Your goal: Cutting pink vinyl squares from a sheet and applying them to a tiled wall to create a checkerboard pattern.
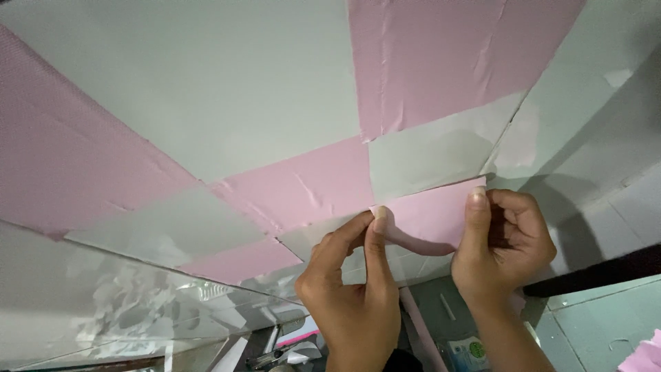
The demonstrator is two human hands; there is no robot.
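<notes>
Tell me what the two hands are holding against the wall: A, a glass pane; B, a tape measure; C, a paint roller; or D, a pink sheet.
D: the left hand and the right hand both pinch the top edge of a pink sheet, held up to the pink-and-grey panelled wall.

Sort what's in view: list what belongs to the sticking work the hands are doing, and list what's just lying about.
In the work:
left hand
right hand
pink sheet pinched at its edge by both hands
checkered wall of pink and pale green squares

Lying about:
pink scraps at lower right
small packet below the hands
</notes>
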